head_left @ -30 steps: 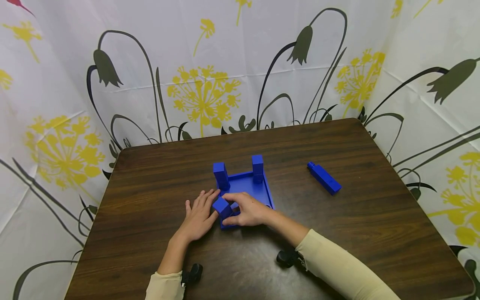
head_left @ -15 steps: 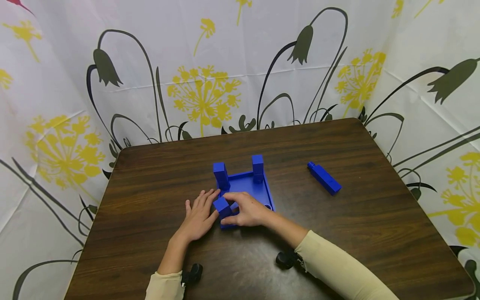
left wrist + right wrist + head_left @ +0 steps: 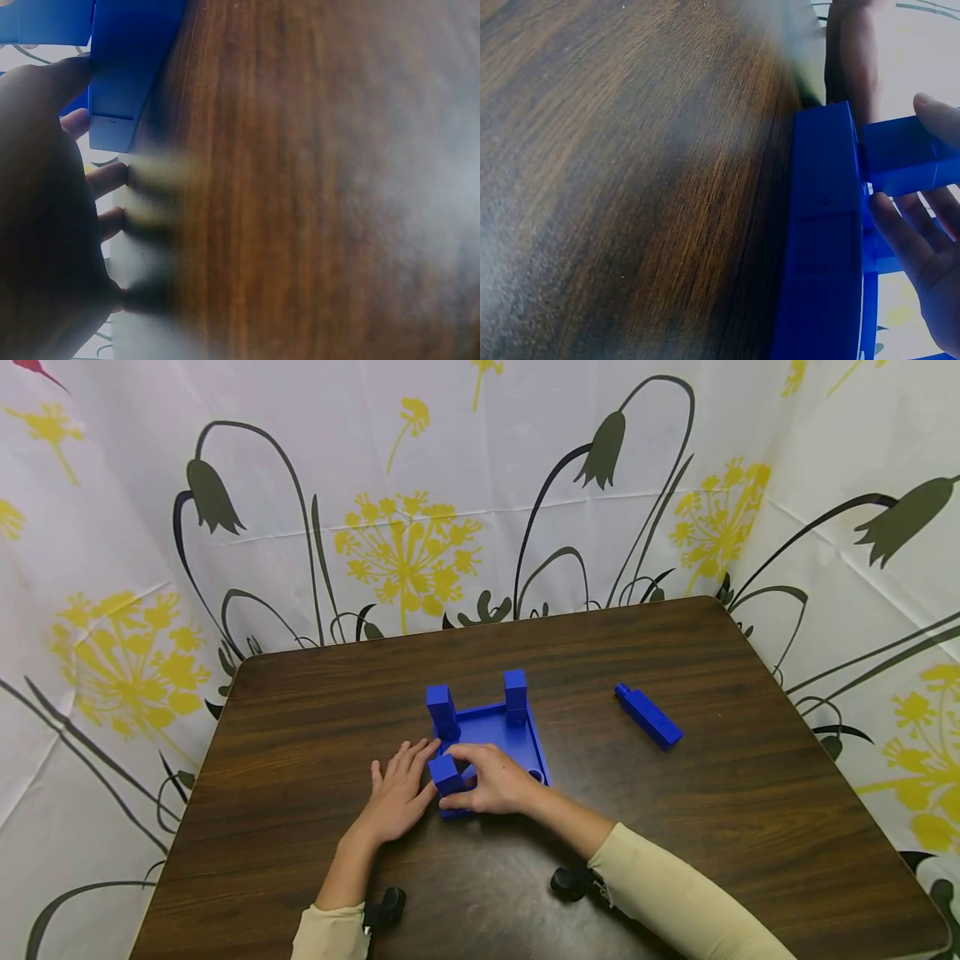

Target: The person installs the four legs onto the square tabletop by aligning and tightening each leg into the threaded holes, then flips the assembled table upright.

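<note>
A square blue tray-like base (image 3: 536, 739) with a raised rim lies on the table, and two blue legs, a left one (image 3: 441, 710) and a right one (image 3: 516, 693), stand upright at its far corners. My right hand (image 3: 495, 781) pinches a third blue leg (image 3: 446, 773) between thumb and fingers at the near left corner. In the right wrist view this leg (image 3: 900, 154) meets the edge of the base (image 3: 821, 247). My left hand (image 3: 397, 792) lies with fingers spread, its fingertips at the left side of the base (image 3: 124, 82).
A loose blue leg (image 3: 648, 717) with a round threaded end lies on the right of the brown wooden table (image 3: 675, 835). A round hole (image 3: 536, 774) shows at the near right corner of the base. A flower-patterned curtain (image 3: 480, 485) hangs behind the table.
The pinched leg has shifted slightly right at its top and stands a little straighter. My right hand has moved slightly with it, while the left hand stays in place.
</note>
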A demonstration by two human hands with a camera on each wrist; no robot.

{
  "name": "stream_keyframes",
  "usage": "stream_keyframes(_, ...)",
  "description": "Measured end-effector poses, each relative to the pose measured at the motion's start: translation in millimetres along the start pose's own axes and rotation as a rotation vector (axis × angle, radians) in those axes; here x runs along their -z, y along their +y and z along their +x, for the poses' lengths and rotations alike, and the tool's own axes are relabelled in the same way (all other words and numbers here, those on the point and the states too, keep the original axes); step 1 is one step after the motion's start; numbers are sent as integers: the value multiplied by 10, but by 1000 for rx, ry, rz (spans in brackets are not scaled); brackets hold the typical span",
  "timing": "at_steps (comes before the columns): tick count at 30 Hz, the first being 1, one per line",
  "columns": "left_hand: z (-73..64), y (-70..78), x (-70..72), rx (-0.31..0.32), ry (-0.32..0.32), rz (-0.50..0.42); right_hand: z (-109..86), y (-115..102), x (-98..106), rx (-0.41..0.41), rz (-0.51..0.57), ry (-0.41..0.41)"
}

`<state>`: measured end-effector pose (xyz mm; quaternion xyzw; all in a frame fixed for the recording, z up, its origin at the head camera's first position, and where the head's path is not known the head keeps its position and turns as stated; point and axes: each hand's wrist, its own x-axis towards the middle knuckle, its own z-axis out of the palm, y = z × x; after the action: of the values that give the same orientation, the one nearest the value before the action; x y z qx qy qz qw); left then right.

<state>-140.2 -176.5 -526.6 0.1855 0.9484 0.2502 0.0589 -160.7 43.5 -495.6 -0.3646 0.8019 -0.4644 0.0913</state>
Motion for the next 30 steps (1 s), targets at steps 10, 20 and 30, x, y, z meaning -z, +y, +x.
stream_keyframes(10,1,3,-2,-4,3,-5,0,-16,-32,2,-120,62)
stream_keyframes(20,-6,13,2,-10,17,-11,-9,-43,-69,-27,-176,129)
stream_keyframes(30,-6,12,-1,-23,42,-2,-10,-48,-112,-58,-204,176)
